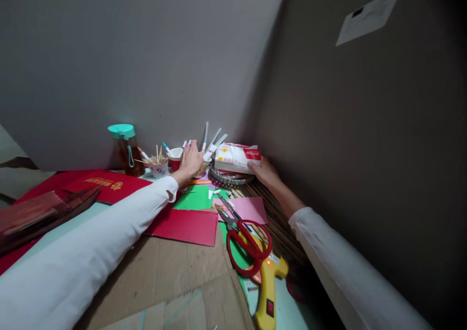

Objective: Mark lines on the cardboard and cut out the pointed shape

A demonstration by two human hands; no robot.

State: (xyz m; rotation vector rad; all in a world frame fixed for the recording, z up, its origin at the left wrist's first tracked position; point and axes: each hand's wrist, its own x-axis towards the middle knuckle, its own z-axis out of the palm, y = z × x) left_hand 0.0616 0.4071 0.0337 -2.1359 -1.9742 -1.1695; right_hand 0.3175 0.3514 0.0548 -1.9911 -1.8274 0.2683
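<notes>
Mid-frame, along the foot of the back wall [164, 67], left to right: bottle [123, 147], cup of sticks [159, 169], second cup [175, 164], left hand [191, 161] beside the upright strips [215, 140], box [235, 161] with right hand [266, 172] at its right end. Tape roll [237, 179] just below box. Case [40, 213] at far left, over flat folder [73, 179]. Cardboard [160, 276], lower centre; scissors [251, 252] right of it, overlapping glue gun [268, 291]. Notice [372, 16] on side wall [365, 140], upper right.
</notes>
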